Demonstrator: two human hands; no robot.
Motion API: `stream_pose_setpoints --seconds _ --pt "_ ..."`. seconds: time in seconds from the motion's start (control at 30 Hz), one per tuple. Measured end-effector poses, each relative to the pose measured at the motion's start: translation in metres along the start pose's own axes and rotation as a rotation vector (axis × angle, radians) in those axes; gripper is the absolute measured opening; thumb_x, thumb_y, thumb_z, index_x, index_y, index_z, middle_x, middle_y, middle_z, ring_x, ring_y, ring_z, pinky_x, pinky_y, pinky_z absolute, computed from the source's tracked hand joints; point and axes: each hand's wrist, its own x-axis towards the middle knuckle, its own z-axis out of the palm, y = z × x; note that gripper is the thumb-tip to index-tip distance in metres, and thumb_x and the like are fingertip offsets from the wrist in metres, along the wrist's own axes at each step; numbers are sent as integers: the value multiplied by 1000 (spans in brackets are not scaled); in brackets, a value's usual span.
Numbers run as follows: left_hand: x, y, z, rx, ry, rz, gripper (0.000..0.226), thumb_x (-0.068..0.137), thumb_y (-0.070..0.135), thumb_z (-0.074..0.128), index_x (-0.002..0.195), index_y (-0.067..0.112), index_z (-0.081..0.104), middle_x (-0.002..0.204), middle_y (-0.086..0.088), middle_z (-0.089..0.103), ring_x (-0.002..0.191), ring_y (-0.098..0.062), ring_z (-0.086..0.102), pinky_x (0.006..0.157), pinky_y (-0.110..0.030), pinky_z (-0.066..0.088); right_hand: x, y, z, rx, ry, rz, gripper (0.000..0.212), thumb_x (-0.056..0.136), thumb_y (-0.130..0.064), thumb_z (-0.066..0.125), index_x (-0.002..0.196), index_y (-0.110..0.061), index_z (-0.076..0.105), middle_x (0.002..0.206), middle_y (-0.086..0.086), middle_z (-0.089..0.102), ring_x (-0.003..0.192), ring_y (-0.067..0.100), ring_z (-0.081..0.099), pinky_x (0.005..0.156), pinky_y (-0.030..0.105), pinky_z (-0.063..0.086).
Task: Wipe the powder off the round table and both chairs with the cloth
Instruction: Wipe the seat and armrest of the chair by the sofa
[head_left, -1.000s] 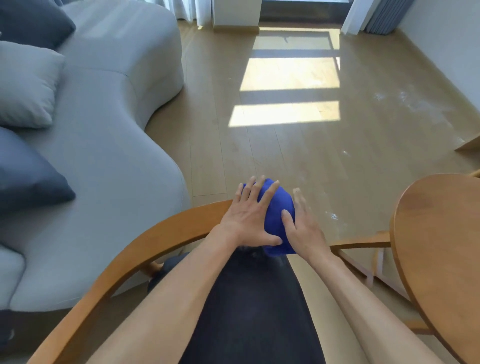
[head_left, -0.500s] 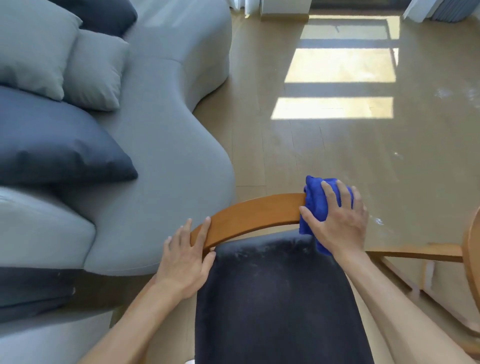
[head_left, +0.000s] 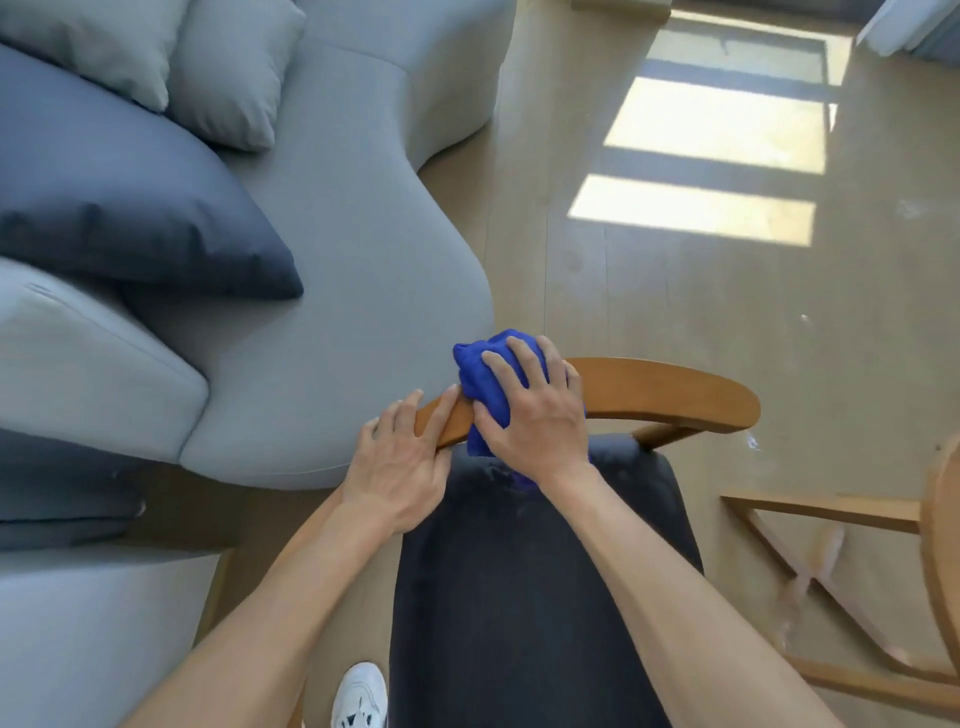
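Pressing bunched cloth (head_left: 480, 376) onto curved wooden backrest (head_left: 665, 387).

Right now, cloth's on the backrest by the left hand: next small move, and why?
Probably slide the right hand with the blue cloth rightward along the wooden backrest: that stretch lies uncovered, while the left hand steadies the near end.

Wood floor (head_left: 649, 291) bears chair (head_left: 675, 389), grey sofa (head_left: 337, 270), white shoe (head_left: 359, 693)
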Motion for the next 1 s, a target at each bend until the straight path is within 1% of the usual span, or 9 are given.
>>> stream_pose_setpoints --seconds 0.1,0.23,0.3,0.4,0.53,0.67,0.8,0.93,1.0 --pt "-1 -2 -3 -23 -7 -16 67 87 51 13 151 34 3 149 -9 32 132 -29 36 106 -44 31 -2 34 -6 -10 -19 -75 48 83 -41 55 124 -18 60 134 8 55 126 34 48 100 48 41" --pt "-2 0 -6 -25 -11 -2 65 93 47 21 150 34 -7 149 -10 27 133 -30 32 107 -45 29 -13 102 -27 -6 -3 160 53 80 -45 49 124 -17 58 130 9 55 121 34 50 97 48 42" --pt "-2 0 -4 6 6 -3 65 92 48 17 150 33 -7 148 -12 30 131 -30 35 105 -45 32 -21 138 -43 -8 -37 318 56 77 -50 46 123 -19 58 126 8 56 116 35 51 95 47 41" --pt "-1 0 -2 39 5 1 67 88 50 11 150 30 -3 143 -15 38 124 -32 43 99 -46 38 -21 173 -57 -52 -156 523 51 84 -55 53 123 -22 56 121 11 58 112 37 51 96 47 36" --pt "0 2 -2 30 32 9 67 87 46 23 149 25 12 135 -19 48 112 -34 52 86 -47 47 0 175 -57 -56 -227 622 63 81 -66 31 111 -20 62 108 12 62 101 37 54 90 44 40" --pt "0 1 -3 25 42 8 69 87 47 28 150 24 13 134 -20 49 111 -34 53 84 -46 48 24 144 -45 -59 -247 533 47 94 -53 38 109 -18 65 107 10 64 98 33 56 88 41 40" --pt "-2 0 -4 6 8 38 71 91 48 28 149 26 -6 146 -19 34 123 -33 42 94 -45 41 54 62 -23 -39 -262 282 43 92 -51 37 93 -20 67 92 2 66 84 24 55 79 36 41" --pt "-2 0 -10 -85 -5 7 69 85 42 44 145 23 15 138 -19 45 113 -32 51 82 -44 46 63 -24 -3 -15 -347 81 49 85 -55 30 88 -24 68 89 -4 66 85 20 56 80 35 39" --pt "-3 -3 -13 -153 -30 22 72 85 36 48 144 22 11 147 -18 34 123 -33 42 89 -45 43 63 -36 -3 -27 -382 51 53 83 -58 25 90 -26 68 91 -7 66 88 19 56 80 33 38"
